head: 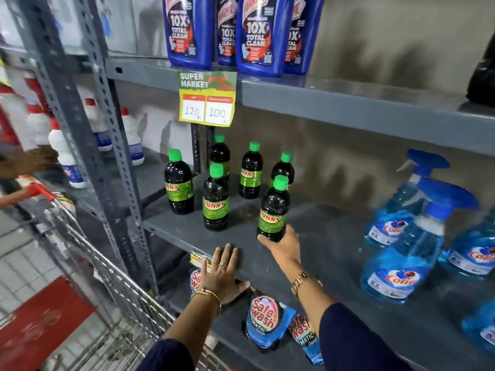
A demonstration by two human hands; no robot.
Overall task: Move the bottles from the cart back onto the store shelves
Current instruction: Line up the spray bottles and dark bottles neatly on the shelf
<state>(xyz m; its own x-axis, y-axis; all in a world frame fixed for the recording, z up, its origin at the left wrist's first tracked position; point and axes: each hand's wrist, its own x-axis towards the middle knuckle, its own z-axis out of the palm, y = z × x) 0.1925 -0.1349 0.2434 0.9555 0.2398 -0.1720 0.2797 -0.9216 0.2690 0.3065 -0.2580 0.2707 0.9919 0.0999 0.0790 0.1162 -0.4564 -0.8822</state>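
**A:** Green caps and dark liquid, that's the batch going back. Which step are we at?

**B:** Placing, I'd judge. The right hand (285,246) has its grip closed around the base of a dark bottle (272,210), which sits at or just above the front of the middle shelf (334,236); I can't tell whether the base has touched down. Five matching bottles (215,196) already stand upright behind and to its left.

**A:** And the left hand (223,269)?

**B:** Fingers spread, palm flat on the shelf's front edge, holding nothing. It looks like a brace.

**A:** What does the next move call for?

**B:** Probably seat the bottle level, let go without tipping it, then reach back to the wire cart (107,277) at lower left. Its basket is blurred; I can't see what remains inside.

**A:** Any writing?

**B:** The green labels read "unny", the first letter unclear. A price tag (206,99) says "SUPER MARKET", with 120 and 100 handwritten. The blue bottles (250,33) on the shelf above read "10X TOTAL CLEAN". The spray bottles (401,263) at right look like "Colin". The pouches (265,319) on the shelf below read "Safe wash MATIC".
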